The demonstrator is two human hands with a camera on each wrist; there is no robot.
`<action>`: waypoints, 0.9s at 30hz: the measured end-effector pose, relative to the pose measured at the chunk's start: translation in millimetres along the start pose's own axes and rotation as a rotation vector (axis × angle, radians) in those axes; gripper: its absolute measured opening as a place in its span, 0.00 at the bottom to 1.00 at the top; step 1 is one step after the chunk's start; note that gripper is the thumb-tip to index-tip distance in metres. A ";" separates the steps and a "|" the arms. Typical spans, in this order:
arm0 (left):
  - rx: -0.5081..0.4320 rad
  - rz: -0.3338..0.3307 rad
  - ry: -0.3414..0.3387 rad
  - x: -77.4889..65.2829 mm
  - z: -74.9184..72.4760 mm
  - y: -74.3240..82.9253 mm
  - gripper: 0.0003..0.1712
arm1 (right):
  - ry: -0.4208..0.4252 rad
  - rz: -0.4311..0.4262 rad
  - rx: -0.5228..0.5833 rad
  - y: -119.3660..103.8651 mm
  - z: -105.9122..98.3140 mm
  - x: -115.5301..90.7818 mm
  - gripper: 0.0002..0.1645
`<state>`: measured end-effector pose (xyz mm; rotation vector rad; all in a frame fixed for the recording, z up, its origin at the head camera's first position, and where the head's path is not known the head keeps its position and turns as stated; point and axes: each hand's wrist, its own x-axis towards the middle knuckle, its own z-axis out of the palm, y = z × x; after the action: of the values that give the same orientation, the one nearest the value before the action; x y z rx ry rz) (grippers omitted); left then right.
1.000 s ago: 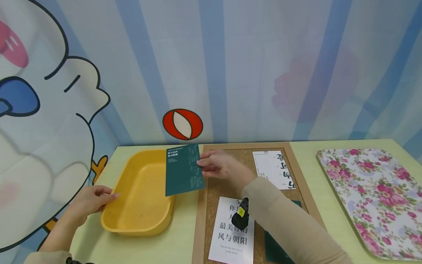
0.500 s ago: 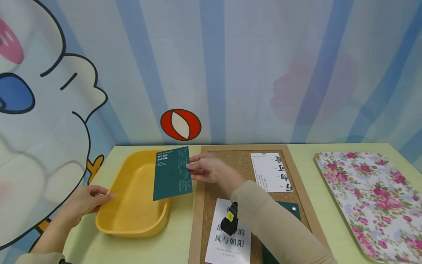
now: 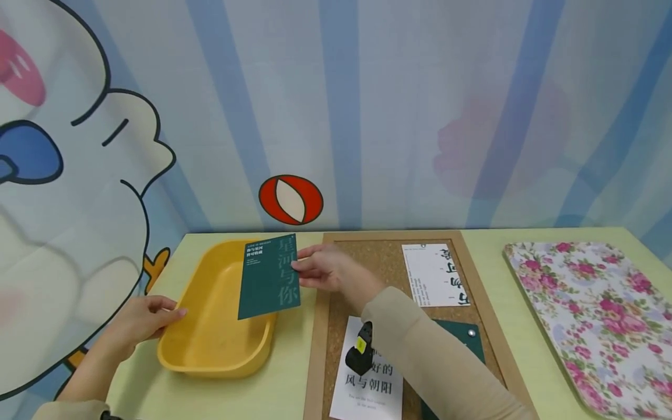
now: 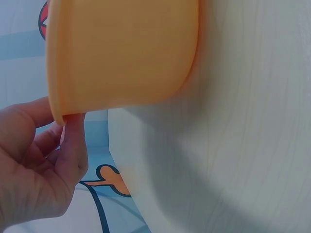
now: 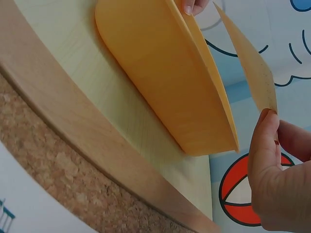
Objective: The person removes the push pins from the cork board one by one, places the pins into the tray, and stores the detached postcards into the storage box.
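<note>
My right hand (image 3: pixel 321 267) pinches the right edge of a dark green postcard (image 3: pixel 269 279) with white print. The card hangs over the right side of a yellow plastic bin (image 3: pixel 210 344). From the right wrist view, the tan back of the postcard (image 5: pixel 252 63) shows above the bin's rim, apart from it. My left hand (image 3: pixel 144 322) grips the bin's left rim between thumb and fingers. In the left wrist view the fingers of the left hand (image 4: pixel 43 155) curl under the lip of the bin (image 4: pixel 126 53). Inside the bin only its bare floor shows.
A wood-framed cork board (image 3: pixel 362 300) lies right of the bin. On it are a white card (image 3: pixel 433 274), another white card (image 3: pixel 367 391) and a green card (image 3: pixel 462 335) with a silver pin, partly under my right sleeve. A floral tray (image 3: pixel 598 315) lies far right.
My right hand has moved left with the green postcard, bringing it further over the yellow bin. My left hand keeps its hold on the rim.
</note>
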<state>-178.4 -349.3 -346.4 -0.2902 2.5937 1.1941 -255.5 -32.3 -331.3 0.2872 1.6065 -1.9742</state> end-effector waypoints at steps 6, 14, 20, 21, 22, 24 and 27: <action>0.013 0.007 0.005 1.6 0.7 -0.1 0.23 | -0.009 0.010 0.015 0.2 8.7 4.8 0.15; 0.023 -0.021 0.019 -2.5 0.3 -1.9 0.26 | -0.004 0.015 0.013 3.2 23.1 6.0 0.16; 0.023 -0.018 0.016 -4.3 -2.6 -4.5 0.26 | -0.001 0.011 0.026 4.6 31.0 7.0 0.12; 0.021 -0.015 0.017 -3.9 -2.6 -4.4 0.26 | -0.001 0.010 0.025 4.3 31.6 7.1 0.12; 0.020 -0.012 0.017 -3.6 -2.4 -4.1 0.25 | -0.002 0.010 0.024 3.9 32.0 7.3 0.12; 0.018 -0.005 0.019 -2.7 -1.3 -3.4 0.25 | -0.003 0.005 0.023 3.6 32.8 7.5 0.13; 0.023 -0.001 0.018 -0.4 0.4 -2.4 0.25 | -0.006 0.001 0.013 3.7 34.0 7.6 0.15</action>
<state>-177.3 -350.5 -348.3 -0.2991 2.6201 1.1651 -253.4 -67.1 -329.5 0.2865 1.5895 -1.9839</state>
